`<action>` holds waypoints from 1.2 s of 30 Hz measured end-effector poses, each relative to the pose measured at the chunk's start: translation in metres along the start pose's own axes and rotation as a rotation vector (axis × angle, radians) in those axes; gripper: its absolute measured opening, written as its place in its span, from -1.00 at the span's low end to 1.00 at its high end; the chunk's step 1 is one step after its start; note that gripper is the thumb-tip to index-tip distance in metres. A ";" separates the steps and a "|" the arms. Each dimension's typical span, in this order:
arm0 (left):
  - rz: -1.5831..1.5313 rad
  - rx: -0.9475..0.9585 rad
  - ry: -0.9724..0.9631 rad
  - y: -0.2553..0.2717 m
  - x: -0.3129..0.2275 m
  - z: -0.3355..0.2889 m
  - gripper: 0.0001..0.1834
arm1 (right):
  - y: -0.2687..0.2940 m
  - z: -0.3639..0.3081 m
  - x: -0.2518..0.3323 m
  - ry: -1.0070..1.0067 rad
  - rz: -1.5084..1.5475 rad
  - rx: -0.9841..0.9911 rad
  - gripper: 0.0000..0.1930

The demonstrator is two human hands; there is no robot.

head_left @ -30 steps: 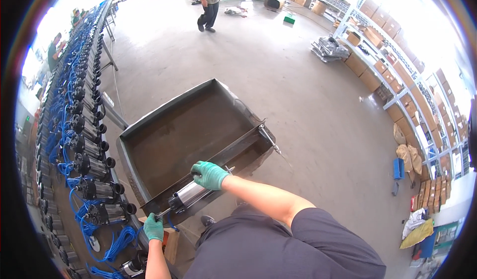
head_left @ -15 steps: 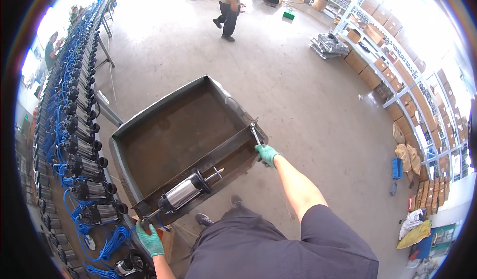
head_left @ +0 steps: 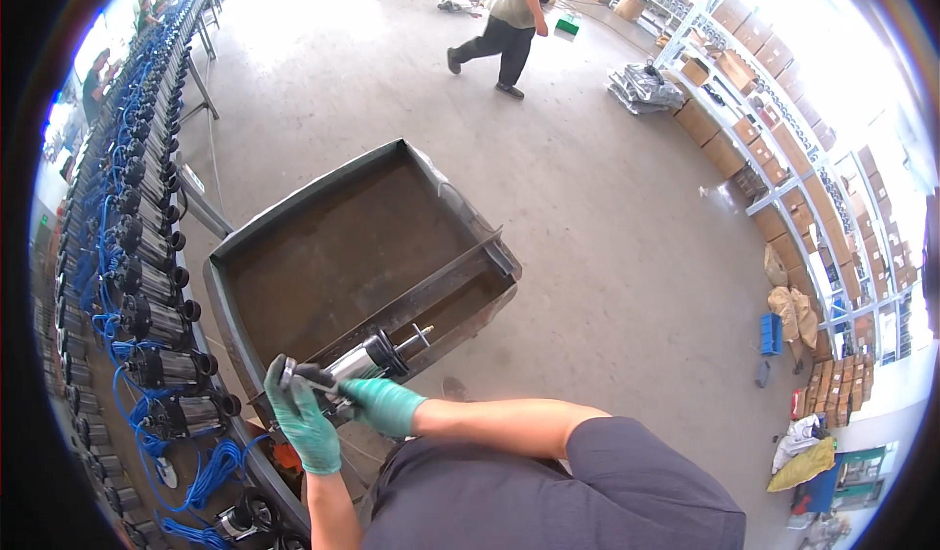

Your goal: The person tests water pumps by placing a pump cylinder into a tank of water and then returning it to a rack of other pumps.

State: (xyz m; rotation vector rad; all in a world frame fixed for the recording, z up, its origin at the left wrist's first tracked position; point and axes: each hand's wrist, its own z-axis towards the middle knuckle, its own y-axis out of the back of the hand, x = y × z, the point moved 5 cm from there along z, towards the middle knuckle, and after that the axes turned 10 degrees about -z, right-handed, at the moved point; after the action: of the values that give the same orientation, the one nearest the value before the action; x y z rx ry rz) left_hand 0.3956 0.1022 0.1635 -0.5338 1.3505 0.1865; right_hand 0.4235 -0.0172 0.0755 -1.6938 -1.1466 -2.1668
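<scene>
A silver cylindrical motor with black ends (head_left: 377,354) and a thin shaft lies at the near side of a dark metal trough (head_left: 220,286). My left hand (head_left: 305,428), in a green glove, is raised at the motor's left end, its fingers curled in around something dark that I cannot make out. My right hand (head_left: 387,408), gloved alike and a little blurred, closes on a metal wrench (head_left: 318,384) that points toward my left fingers. Both hands hide the motor's left end.
Along the left runs a bench lined with similar motors (head_left: 162,366) and blue cables (head_left: 211,472). A person (head_left: 509,22) walks across the floor ahead. Shelves with cardboard boxes (head_left: 725,154) curve along the right; a blue bin (head_left: 772,333) stands by them.
My right hand has left the trough's right corner with the wrench and come across to the motor's left end. My left hand has lifted from the trough's left corner. The person ahead has moved right.
</scene>
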 end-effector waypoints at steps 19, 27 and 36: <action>0.027 -0.432 0.783 0.304 0.117 -0.004 -0.75 | 0.050 0.069 -0.045 -0.296 -0.503 -0.088 -0.76; -0.060 -0.231 0.923 0.333 0.165 -0.001 -0.76 | 0.058 0.080 -0.046 -0.417 -0.456 -0.043 -0.74; 0.002 -0.137 0.800 0.316 0.152 -0.002 -0.77 | 0.062 0.058 -0.045 -0.452 -0.323 -0.149 -0.76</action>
State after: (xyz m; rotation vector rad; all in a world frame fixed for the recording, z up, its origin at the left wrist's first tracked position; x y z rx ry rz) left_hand 0.2928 0.3482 -0.0634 -0.7646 2.1249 0.0634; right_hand 0.5170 -0.0369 0.0684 -2.2876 -1.4880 -2.1480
